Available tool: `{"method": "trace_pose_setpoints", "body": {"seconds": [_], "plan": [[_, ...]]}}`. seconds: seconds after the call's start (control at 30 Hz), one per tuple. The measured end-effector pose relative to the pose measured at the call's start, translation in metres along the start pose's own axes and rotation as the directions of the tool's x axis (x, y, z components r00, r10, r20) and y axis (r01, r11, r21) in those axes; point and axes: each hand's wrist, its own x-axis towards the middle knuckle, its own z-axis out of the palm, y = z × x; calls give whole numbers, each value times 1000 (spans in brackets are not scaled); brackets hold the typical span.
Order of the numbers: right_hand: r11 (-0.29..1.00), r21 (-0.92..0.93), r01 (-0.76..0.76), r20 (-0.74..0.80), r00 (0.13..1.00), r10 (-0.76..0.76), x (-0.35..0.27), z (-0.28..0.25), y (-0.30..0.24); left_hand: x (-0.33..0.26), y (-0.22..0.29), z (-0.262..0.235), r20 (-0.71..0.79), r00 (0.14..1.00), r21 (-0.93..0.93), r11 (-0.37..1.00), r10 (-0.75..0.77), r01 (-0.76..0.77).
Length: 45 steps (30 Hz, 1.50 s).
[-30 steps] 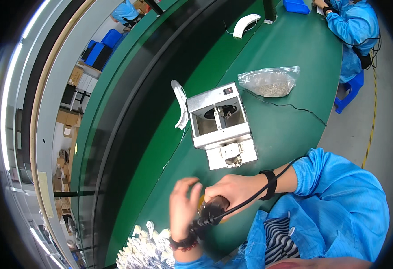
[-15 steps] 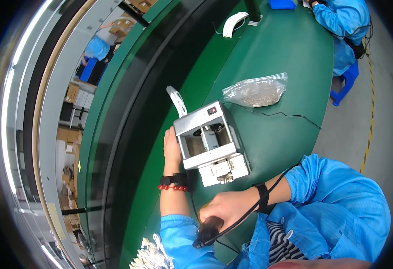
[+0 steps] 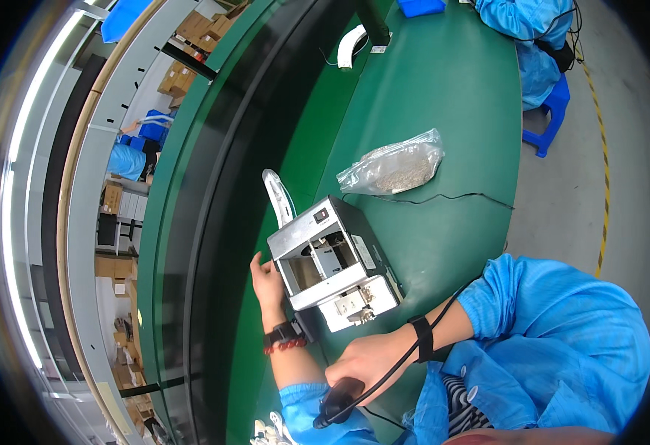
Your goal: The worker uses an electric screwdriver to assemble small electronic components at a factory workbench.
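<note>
Near the middle of the green surface [image 3: 451,245] sits a boxy silver-and-black metal machine [image 3: 332,285] with an open front. At its nine o'clock, the left hand [image 3: 267,285] is by the side wall; whether its fingers grip, I cannot tell. At five o'clock the right hand [image 3: 369,362] is wrapped around a rounded black handle [image 3: 341,399] (a black cable [image 3: 395,369] crosses that wrist). At one o'clock lies a clear plastic bag of greyish pieces [image 3: 399,170]. The machine looks stiff and fairly heavy, its smooth panels perhaps slippery; both lower side walls seem the best hold, away from the exposed mechanism.
</note>
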Motion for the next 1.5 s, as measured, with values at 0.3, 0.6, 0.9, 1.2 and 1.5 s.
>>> {"method": "trace_pose_setpoints", "body": {"seconds": [0.3,0.6,0.9,1.2,1.5], "plan": [[998,25,-57,41,998,56,1,-16,4,-156,28,-85,122,989,-331,935,-87,124],[978,-177,-109,-45,994,102,5,-6,12,-262,-3,-77,78,996,-56,998,32,-28],[944,102,-314,-82,943,323,-16,5,10,-269,-17,-41,-79,990,-289,948,113,-131],[981,-14,-193,-32,981,193,0,6,4,-261,-14,-45,-78,995,-323,943,62,-84],[987,-131,-90,33,995,95,7,-3,1,-259,-7,-45,-34,998,-319,945,56,-64]]}}
